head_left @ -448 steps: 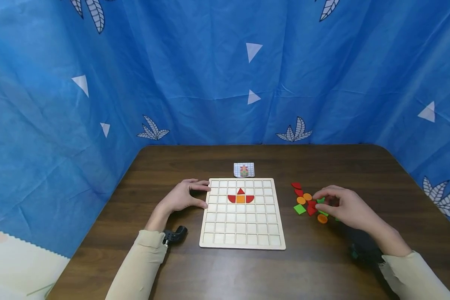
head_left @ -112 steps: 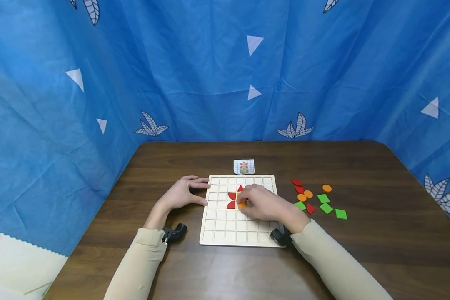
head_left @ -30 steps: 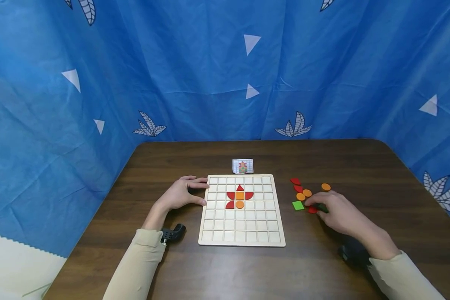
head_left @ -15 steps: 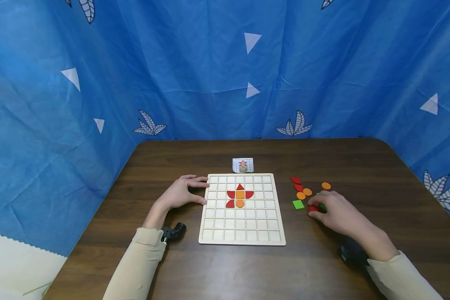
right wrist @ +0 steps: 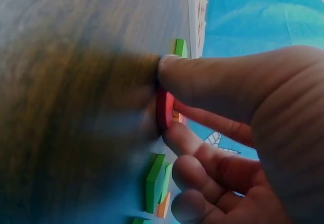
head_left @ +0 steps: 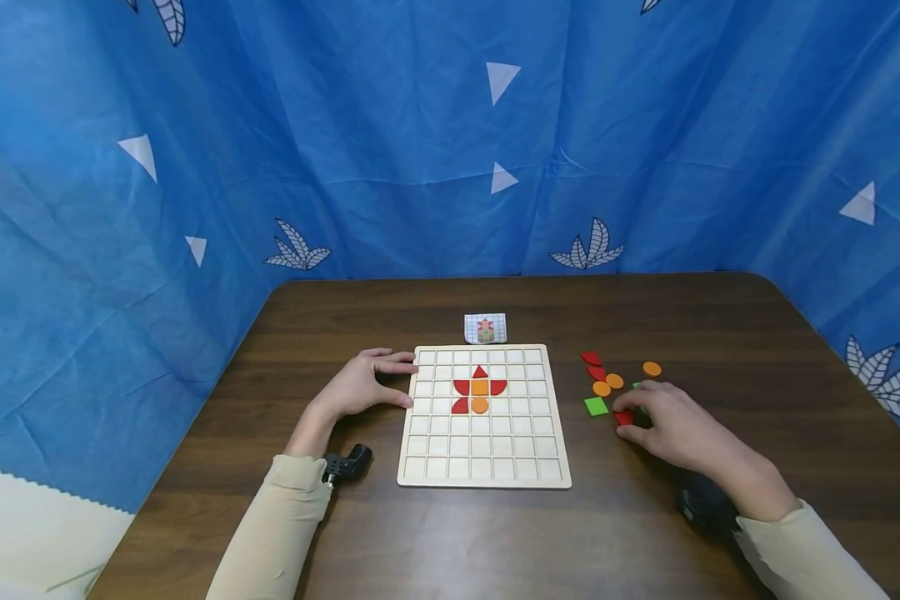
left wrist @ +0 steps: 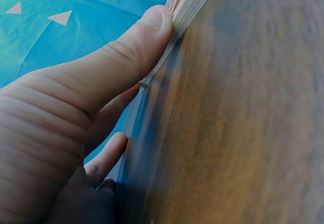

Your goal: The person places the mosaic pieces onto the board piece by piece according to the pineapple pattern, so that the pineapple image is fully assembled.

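In the head view, my left hand (head_left: 360, 385) rests at the left edge of a pale wooden grid board (head_left: 435, 471), fingers extended; its thumb (left wrist: 152, 29) touches the board's edge. On the board lie a red triangle (head_left: 480, 372), an orange square (head_left: 480, 387), an orange disc (head_left: 480, 405) and several red quarter-circle tiles (head_left: 461, 406). To the right of the board, my right hand (head_left: 671, 425) pinches another red quarter-circle tile (right wrist: 164, 108) between thumb and fingertips, low at the tabletop.
Loose tiles lie around the right hand: a green diamond (head_left: 596, 407), orange discs (head_left: 652, 368), red tiles (head_left: 596, 372) and green tiles (right wrist: 155, 183), partly hidden. A small printed pattern card (head_left: 485, 328) sits behind the board. A blue curtain (head_left: 420, 167) hangs beyond the table.
Since the earliest frame, a red quarter-circle and an orange disc have been added to the board. My right hand has returned to the loose tiles and taken hold of a red one. The left stays put.
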Demonstrator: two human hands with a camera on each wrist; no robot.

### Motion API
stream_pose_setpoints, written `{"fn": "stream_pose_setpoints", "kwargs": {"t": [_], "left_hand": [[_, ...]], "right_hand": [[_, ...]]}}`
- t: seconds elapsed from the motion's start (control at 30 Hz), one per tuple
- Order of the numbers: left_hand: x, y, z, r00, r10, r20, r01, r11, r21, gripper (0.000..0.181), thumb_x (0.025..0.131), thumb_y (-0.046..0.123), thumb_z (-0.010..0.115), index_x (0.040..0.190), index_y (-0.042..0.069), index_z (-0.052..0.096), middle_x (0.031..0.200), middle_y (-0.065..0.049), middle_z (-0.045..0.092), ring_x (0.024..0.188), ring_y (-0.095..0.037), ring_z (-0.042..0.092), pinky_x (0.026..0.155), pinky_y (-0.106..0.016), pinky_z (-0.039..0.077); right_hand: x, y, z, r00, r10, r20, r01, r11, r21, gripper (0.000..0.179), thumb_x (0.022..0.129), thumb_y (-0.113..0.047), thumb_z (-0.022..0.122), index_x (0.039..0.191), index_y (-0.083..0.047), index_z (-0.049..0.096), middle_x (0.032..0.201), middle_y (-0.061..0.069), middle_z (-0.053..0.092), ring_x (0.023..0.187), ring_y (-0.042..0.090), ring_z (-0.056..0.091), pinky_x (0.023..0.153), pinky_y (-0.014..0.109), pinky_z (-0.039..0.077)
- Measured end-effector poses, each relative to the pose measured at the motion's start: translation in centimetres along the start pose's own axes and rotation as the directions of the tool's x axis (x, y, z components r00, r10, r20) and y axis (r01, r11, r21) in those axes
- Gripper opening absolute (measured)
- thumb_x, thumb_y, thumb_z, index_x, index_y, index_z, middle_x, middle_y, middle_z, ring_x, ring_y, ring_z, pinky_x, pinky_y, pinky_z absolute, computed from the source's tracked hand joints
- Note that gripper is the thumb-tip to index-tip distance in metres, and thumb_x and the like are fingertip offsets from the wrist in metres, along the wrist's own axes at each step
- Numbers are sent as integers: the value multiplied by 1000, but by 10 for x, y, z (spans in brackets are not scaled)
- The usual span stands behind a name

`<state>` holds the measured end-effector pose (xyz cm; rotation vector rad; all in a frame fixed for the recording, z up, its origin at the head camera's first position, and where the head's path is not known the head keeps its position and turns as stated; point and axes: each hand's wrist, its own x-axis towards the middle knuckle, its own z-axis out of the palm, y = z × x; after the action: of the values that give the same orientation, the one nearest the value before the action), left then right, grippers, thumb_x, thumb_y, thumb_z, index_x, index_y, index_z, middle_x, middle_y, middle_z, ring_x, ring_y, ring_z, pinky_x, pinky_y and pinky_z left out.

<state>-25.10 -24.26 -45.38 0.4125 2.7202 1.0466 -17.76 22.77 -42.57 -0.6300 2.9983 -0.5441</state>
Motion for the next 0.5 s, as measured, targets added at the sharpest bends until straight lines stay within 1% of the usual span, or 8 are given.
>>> {"fn": "stream_pose_setpoints", "kwargs": {"t": [0.1, 0.17, 0.27, 0.33, 0.5], "left_hand": [[1, 1, 0, 1000, 1, 1, -1, 1000, -1, 61, 74, 45, 91, 129, 29, 74, 150, 10, 58, 155, -31, 26, 124, -61, 26], [0, 1, 0, 1000, -1, 2, 1, 1000, 1, 60, 74, 45, 91, 130, 29, 74, 150, 10, 58, 155, -31, 26, 124, -62, 26], [0, 1, 0, 1000, -5, 2, 5, 1000, 6, 60, 74, 45, 91, 130, 29, 74, 150, 10, 58, 155, -32, 26, 124, -62, 26], [0, 0, 0, 1000, -6, 1, 6, 1000, 9, 60, 74, 45, 91, 130, 29, 74, 150, 10, 58, 155, -31, 26, 124, -62, 26], [0, 0, 0, 1000, -5, 0, 5, 1000, 15, 61, 74, 46, 91, 130, 30, 74, 150, 11, 58, 155, -31, 26, 124, -62, 26]], "right_hand": [[0, -1, 0, 1000, 4, 8, -5, 1000, 15, 26, 82, -13, 87, 106, -12, 77, 110, 7, 72, 100, 29, 65, 91, 58, 57], [-1, -1, 0, 1000, 5, 6, -5, 1000, 20, 28, 82, -11, 86, 109, -11, 77, 111, 8, 72, 100, 29, 65, 91, 57, 57], [0, -1, 0, 1000, 4, -1, -4, 1000, 13, 27, 83, -13, 86, 108, -9, 76, 104, 4, 72, 92, 22, 64, 84, 50, 59], [0, -1, 0, 1000, 6, 5, -6, 1000, 8, 23, 83, -13, 86, 104, -10, 77, 97, 1, 70, 86, 18, 61, 77, 43, 58], [1, -3, 0, 999, 6, 36, -7, 1000, 25, 14, 85, -9, 82, 97, -12, 76, 87, -5, 64, 76, 13, 52, 65, 29, 50]]}}
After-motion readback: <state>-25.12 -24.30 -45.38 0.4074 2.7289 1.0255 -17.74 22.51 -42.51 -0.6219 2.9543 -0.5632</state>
